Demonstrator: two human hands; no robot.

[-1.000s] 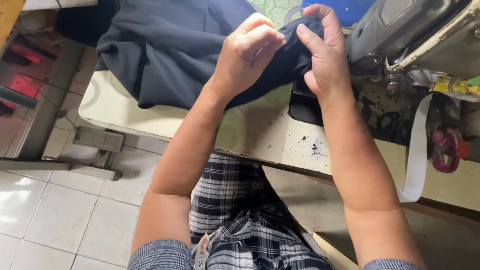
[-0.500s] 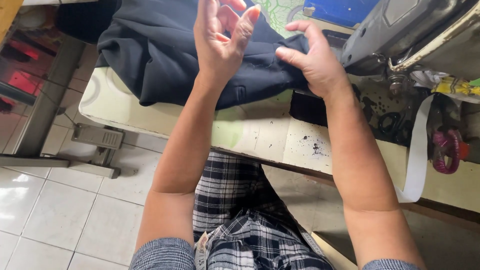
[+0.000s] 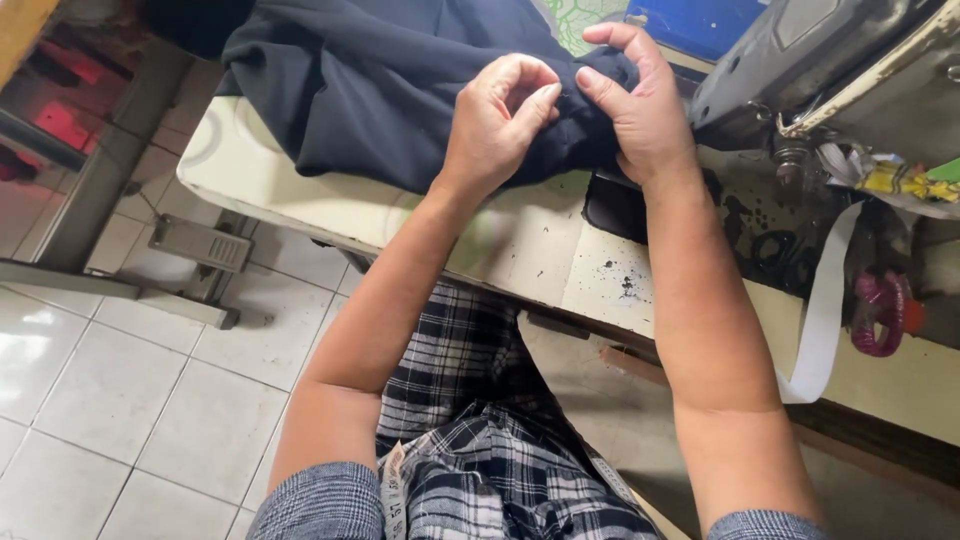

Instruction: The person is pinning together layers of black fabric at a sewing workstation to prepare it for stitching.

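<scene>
The dark cloth (image 3: 380, 90) looks matt and soft. The table (image 3: 560, 260) is smooth, pale laminate, worn and speckled. The sewing machine (image 3: 800, 60) is dull grey metal, the floor tiles (image 3: 120, 400) are glossy, and the white strip (image 3: 825, 310) is smooth.

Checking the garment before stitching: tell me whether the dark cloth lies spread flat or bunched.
Bunched. The dark cloth lies in rumpled folds on the table, pinched between the left hand and right hand.
</scene>
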